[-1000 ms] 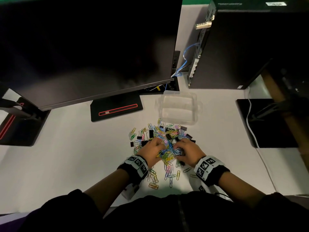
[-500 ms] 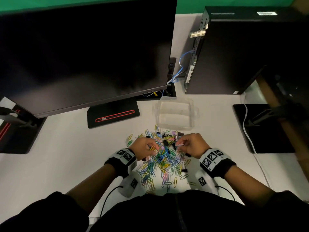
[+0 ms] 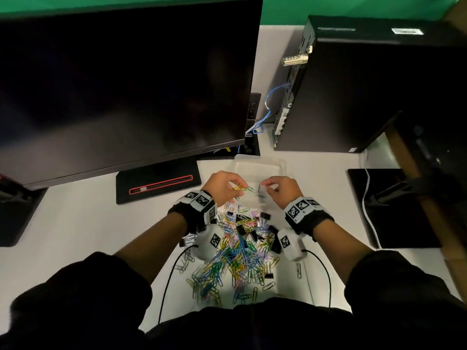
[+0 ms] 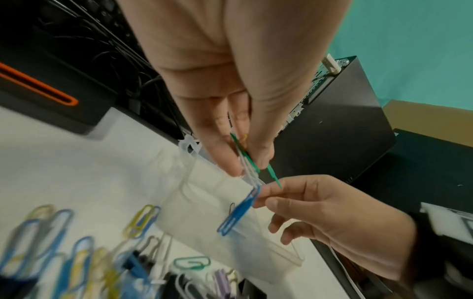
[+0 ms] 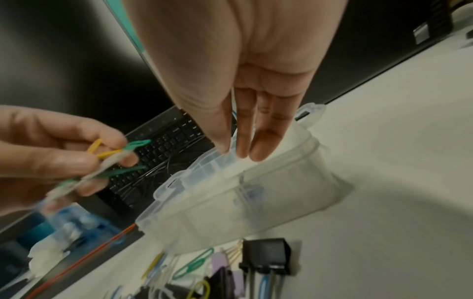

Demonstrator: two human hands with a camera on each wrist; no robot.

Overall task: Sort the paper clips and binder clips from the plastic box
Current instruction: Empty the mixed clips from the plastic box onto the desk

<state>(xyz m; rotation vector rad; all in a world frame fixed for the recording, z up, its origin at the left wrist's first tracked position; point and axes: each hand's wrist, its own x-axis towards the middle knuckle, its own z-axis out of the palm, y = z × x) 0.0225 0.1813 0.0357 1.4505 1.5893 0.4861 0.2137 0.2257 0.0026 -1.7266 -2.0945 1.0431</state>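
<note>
A pile of coloured paper clips (image 3: 235, 248) mixed with black binder clips (image 3: 264, 215) lies on the white desk in front of me. Beyond it stands the clear plastic box (image 3: 260, 168), divided into compartments. My left hand (image 3: 233, 185) hovers over the box's near edge and pinches a small bunch of paper clips (image 4: 247, 161), green, white and yellow, with a blue clip (image 4: 238, 214) dangling below. My right hand (image 3: 264, 184) is beside it, its fingers (image 5: 242, 141) straight and pointing down at the box (image 5: 256, 202), with nothing seen between them. A binder clip (image 5: 267, 252) lies near the box.
A large dark monitor (image 3: 126, 84) on a black base (image 3: 156, 183) stands at the back left. A black computer tower (image 3: 366, 92) is at the back right. A black pad (image 3: 394, 205) with a white cable (image 3: 366, 198) lies to the right. A keyboard (image 5: 166, 145) sits behind the box.
Both hands have lifted off the pile and moved forward over the plastic box. The left hand has carried a few paper clips up with it.
</note>
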